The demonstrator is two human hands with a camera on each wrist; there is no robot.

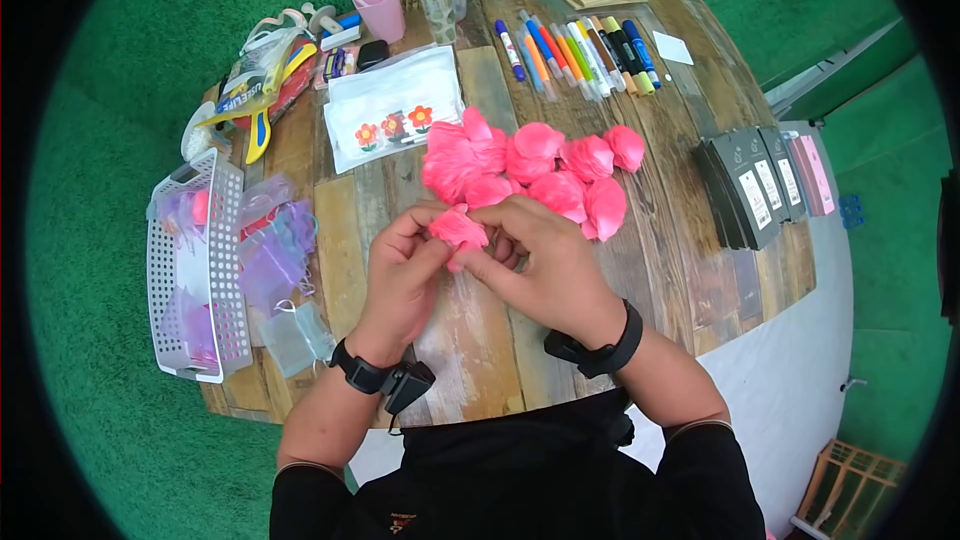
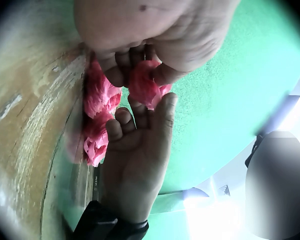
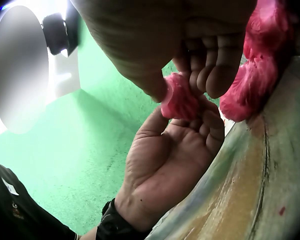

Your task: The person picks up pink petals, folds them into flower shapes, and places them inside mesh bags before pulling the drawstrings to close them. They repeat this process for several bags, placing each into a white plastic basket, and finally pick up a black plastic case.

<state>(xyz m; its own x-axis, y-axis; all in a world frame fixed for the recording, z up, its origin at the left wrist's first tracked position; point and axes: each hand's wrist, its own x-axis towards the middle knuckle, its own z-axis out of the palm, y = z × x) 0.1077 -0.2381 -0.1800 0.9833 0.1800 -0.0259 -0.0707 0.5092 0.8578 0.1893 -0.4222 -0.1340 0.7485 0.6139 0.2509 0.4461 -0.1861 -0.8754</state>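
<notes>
Over the near middle of the table, both hands are brought together on a small bunch of pink artificial petals [image 1: 457,228]. My left hand [image 1: 400,270] pinches it between thumb and fingers. From the other side my right hand [image 1: 550,265] holds its edge, thumb low and index finger above. The layers of the bunch [image 2: 146,82] look ruffled in the left wrist view. In the right wrist view the bunch [image 3: 181,97] sits between the fingertips of both hands. Just beyond them lie several larger pink petal bunches [image 1: 558,195] grouped on the wooden table [image 1: 660,270].
A white perforated basket [image 1: 230,290] and sheer pouches [image 1: 275,270] stand at left. Behind are a flower-printed white pouch [image 1: 390,90], a pink cup [image 1: 381,12] and a row of markers [image 1: 580,55]. Black boxes [image 1: 735,185] line the right edge.
</notes>
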